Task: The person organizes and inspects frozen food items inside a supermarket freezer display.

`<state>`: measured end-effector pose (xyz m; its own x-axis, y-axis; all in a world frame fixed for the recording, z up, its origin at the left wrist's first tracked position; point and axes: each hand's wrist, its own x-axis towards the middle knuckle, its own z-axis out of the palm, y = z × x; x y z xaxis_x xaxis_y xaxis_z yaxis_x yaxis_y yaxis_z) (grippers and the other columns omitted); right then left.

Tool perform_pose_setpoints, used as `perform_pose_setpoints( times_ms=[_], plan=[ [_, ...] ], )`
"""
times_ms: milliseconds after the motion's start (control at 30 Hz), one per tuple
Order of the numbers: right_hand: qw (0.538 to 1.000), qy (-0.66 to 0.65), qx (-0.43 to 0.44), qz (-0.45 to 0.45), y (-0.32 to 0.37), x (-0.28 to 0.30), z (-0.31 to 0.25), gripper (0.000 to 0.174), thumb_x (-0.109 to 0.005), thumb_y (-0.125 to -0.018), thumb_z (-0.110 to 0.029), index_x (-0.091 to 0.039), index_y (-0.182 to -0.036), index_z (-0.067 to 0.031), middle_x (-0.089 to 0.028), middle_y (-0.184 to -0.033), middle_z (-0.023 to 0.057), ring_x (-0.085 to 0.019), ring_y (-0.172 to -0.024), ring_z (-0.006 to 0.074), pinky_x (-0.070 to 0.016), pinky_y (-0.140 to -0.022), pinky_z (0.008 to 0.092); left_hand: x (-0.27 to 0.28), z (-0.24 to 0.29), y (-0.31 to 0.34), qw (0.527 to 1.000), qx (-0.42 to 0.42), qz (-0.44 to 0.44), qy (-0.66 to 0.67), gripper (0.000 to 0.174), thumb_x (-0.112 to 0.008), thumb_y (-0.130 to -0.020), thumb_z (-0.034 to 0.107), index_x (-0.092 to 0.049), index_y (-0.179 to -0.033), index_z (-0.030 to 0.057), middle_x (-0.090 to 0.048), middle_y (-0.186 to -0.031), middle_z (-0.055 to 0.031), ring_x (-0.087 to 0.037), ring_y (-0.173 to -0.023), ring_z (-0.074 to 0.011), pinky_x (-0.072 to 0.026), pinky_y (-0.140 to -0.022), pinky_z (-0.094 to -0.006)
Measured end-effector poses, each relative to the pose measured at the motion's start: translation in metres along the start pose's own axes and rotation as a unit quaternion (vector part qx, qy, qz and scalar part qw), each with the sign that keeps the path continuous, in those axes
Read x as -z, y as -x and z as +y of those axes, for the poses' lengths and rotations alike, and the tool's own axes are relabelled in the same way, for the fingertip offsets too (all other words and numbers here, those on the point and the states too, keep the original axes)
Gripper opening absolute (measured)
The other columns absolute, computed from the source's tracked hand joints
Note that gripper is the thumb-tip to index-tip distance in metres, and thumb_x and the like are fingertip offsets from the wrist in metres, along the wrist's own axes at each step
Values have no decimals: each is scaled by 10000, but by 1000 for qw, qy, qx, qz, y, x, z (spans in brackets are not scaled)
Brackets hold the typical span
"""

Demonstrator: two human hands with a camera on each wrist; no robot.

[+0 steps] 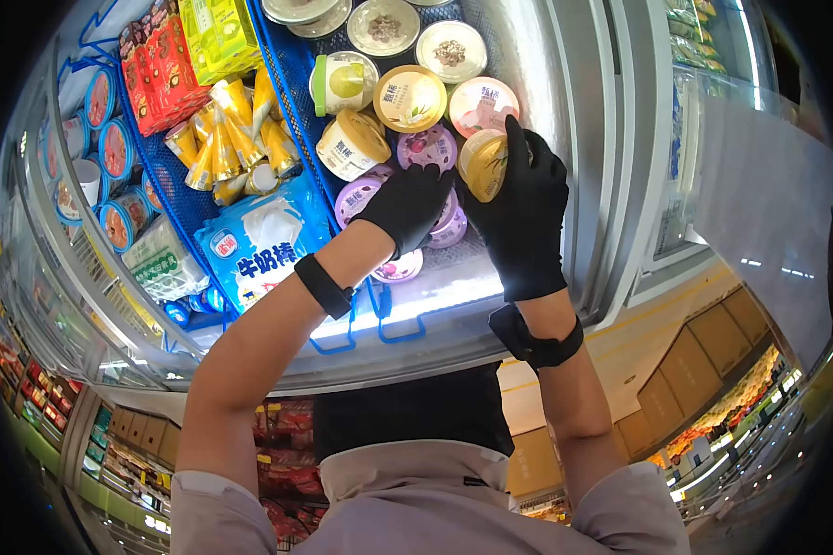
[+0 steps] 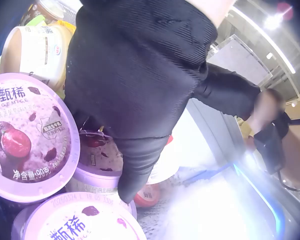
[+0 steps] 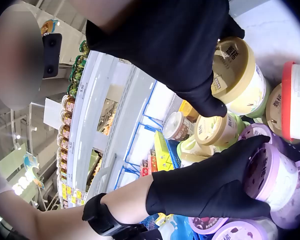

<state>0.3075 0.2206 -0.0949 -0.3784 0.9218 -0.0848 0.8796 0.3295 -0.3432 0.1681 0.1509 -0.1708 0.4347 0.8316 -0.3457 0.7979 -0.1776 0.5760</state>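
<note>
In the head view both black-gloved hands reach into a chest freezer of ice cream cups. My right hand [image 1: 520, 217] grips a yellow-lidded ice cream cup [image 1: 484, 166], tilted, with thumb and fingers around its side; the right wrist view shows its cream lid [image 3: 233, 67]. Left of it, my left hand [image 1: 407, 208] holds a purple-lidded ice cream cup [image 3: 277, 175] between thumb and fingers, low among other purple cups. In the left wrist view the left hand [image 2: 135, 85] hides much of that cup; another purple cup [image 2: 30, 137] lies beside it.
Around the hands stand a pink-lidded cup [image 1: 484, 106], a yellow cup [image 1: 410, 99] and a white-sided cup [image 1: 352, 146]. Blue wire dividers [image 1: 292, 102] separate a blue bag [image 1: 268, 236] and gold-wrapped cones [image 1: 227, 134]. The freezer's right wall [image 1: 611, 139] rises close beside the right hand.
</note>
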Motion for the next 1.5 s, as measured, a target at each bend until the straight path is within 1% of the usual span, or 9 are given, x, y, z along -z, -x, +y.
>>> perform_pose_setpoints(
  times_ms=[233,700,767,933,1033,1167,1233,1300,1500],
  plan=[
    [1000,10,9,-23,6,-2,9,785,-774,-629,-228,-434,-1324,-91,-527,-1149,183,-511,-1050,343,-419,-889,433,9,7,9,997,26,-31,69,660,-719,-649,94,-433,-1228,-40,-512,-1084,-217,-522,-986,-349,-445,-845,-421],
    [994,13,107,20,-44,-6,-3,723,-750,-615,-110,-477,-1282,-58,-468,-1249,211,-447,-1137,375,-377,-940,451,6,24,32,982,45,128,133,788,-743,-642,117,-364,-1320,-17,-469,-1179,-220,-481,-1067,-354,-429,-898,-429],
    [994,-49,93,27,-28,12,-11,675,-754,-642,-97,-491,-1262,-58,-444,-1286,219,-411,-1190,393,-337,-996,469,9,22,35,976,56,138,156,795,-745,-644,129,-360,-1323,-16,-462,-1194,-219,-474,-1077,-358,-420,-911,-433],
    [960,-260,-54,-92,30,22,-23,406,-705,-748,-54,-572,-1132,-50,-606,-1075,127,-579,-1012,289,-452,-907,363,19,18,41,944,113,213,226,866,-791,-631,205,-341,-1352,40,-425,-1284,-204,-414,-1191,-362,-360,-1013,-419],
    [951,-273,-68,-130,46,-6,-23,565,-733,-753,-156,-473,-1231,-5,-544,-1163,186,-527,-1120,297,-407,-970,361,24,17,46,932,145,219,252,902,-795,-605,206,-334,-1366,63,-414,-1303,-189,-397,-1213,-346,-360,-1018,-419],
    [859,-423,-189,-220,38,-39,-10,631,-710,-784,-251,-425,-1281,13,-523,-1203,190,-527,-1110,275,-409,-967,348,24,22,48,937,132,227,228,895,-800,-611,223,-339,-1362,64,-409,-1308,-180,-398,-1207,-340,-361,-1018,-417],
    [854,-427,-187,-229,29,-32,-10,590,-687,-812,-241,-432,-1281,11,-543,-1190,155,-541,-1085,231,-422,-945,315,21,25,46,936,129,254,209,881,-818,-613,259,-364,-1342,62,-417,-1304,-171,-387,-1218,-333,-355,-1023,-416],
    [723,-575,-294,-245,25,-26,-11,529,-668,-835,-219,-458,-1269,0,-566,-1156,113,-545,-1064,181,-433,-918,283,23,26,49,924,151,265,232,835,-824,-628,249,-395,-1317,56,-452,-1275,-161,-425,-1201,-307,-377,-1011,-400],
    [649,-632,-325,-270,26,-19,-8,487,-607,-885,-254,-469,-1293,-25,-574,-1151,67,-540,-1043,133,-429,-902,262,35,18,65,864,175,233,411,653,-753,-728,110,-444,-1300,58,-529,-1233,-123,-536,-1120,-236,-438,-953,-344]
  ],
)
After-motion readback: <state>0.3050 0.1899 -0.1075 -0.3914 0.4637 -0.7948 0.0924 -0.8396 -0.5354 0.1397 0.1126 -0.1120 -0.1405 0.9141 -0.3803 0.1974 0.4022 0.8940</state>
